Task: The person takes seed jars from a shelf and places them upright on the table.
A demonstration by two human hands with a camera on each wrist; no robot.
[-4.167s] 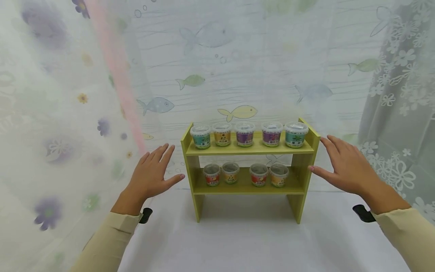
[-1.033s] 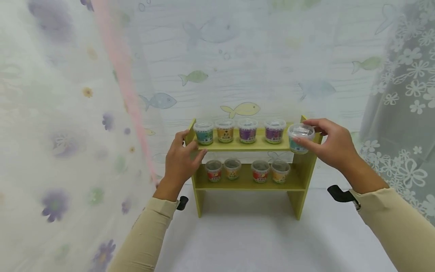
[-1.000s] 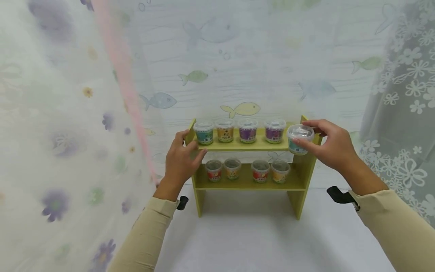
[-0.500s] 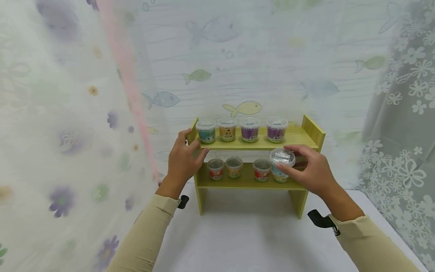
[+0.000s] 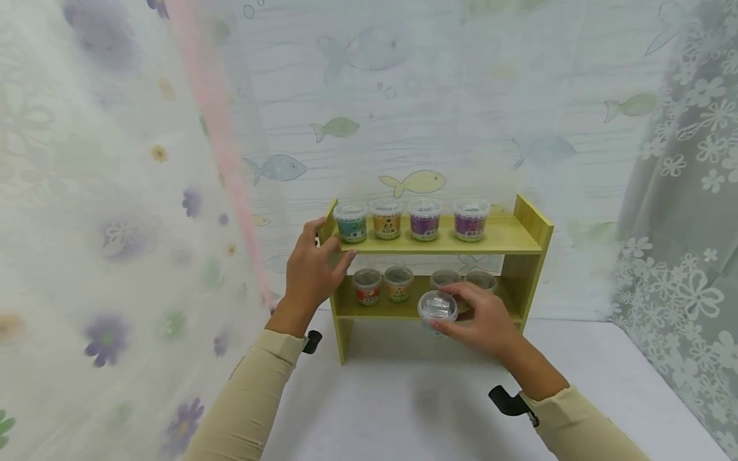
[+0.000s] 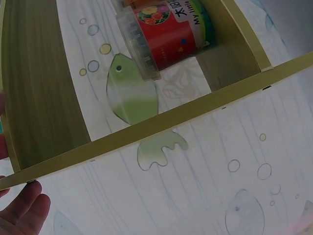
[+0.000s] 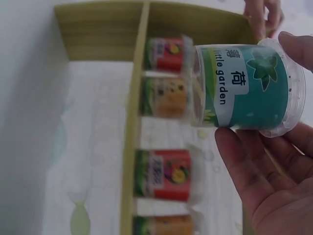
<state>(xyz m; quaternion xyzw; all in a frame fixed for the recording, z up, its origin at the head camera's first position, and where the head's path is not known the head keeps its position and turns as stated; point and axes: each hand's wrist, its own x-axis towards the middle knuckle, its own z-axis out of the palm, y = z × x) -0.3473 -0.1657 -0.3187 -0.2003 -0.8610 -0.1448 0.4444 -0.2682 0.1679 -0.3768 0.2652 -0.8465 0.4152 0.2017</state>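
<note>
My right hand [image 5: 484, 320] holds a small clear plastic cup [image 5: 436, 308] with a lid and a teal "little garden" label, thumb on one side and fingers on the other. The cup is in front of the lower board of a yellow-green two-tier shelf [image 5: 432, 252]; its label faces the right wrist camera. At the shelf's left end, my left hand [image 5: 311, 272] grips the side panel, thumb by the upper board's front edge. Only a few left fingertips [image 6: 30, 200] show in the left wrist view, at the panel's edge.
Along the upper board stand a teal cup [image 5: 350, 225], an orange cup [image 5: 387, 222] and two purple cups [image 5: 425, 224]. Below are a red cup [image 5: 368, 288], an orange cup [image 5: 398, 285] and two more, partly hidden. White cloth [image 5: 369, 416] covers the table; patterned curtains hang around.
My right hand took the teal-labelled cup from the upper board's right end and brought it down, left and forward of the lower board. My left hand came to the shelf's side and stays there.
</note>
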